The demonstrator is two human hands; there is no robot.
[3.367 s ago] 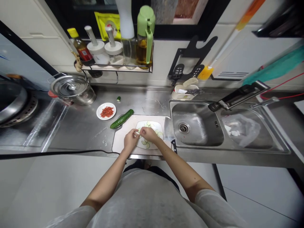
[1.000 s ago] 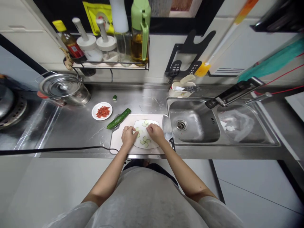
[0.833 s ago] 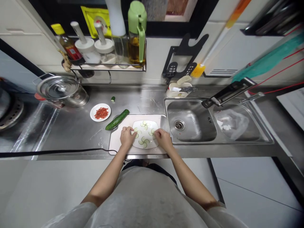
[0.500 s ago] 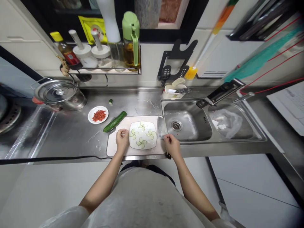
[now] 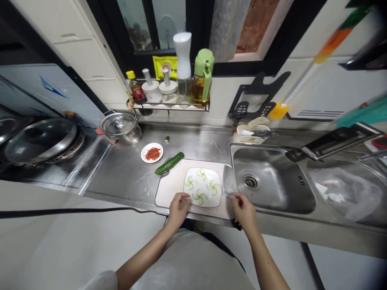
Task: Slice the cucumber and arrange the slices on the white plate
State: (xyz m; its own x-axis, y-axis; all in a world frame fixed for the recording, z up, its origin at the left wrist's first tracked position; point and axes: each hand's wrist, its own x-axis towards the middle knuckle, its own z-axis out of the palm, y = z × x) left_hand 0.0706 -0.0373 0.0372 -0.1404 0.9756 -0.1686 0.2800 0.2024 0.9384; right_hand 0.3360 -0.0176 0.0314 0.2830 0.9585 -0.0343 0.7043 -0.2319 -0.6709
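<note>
A white square plate [image 5: 203, 187] with cucumber slices laid in pinwheel shapes sits on a pale cutting board [image 5: 168, 194]. My left hand [image 5: 179, 205] rests on the board at the plate's near left corner, fingers curled, with nothing seen in them. At the board's right edge my right hand [image 5: 243, 208] is closed over the handle of a knife [image 5: 227, 182], whose blade lies flat beside the plate. A partly cut cucumber [image 5: 169, 163] lies at the board's far left corner.
A small dish of chopped red chilli [image 5: 152, 152], a cucumber end [image 5: 166, 139] and a lidded steel pot [image 5: 121, 127] stand behind the board. Right of it is the sink [image 5: 269, 183]; far left, a lidded wok [image 5: 39, 139]. A bottle rack [image 5: 172, 90] hangs above. A black cable [image 5: 75, 210] runs along the counter's front.
Both hands came off the slices on the plate and drew back to the board's near edge. My right hand moved right onto the knife handle. The view has tilted up.
</note>
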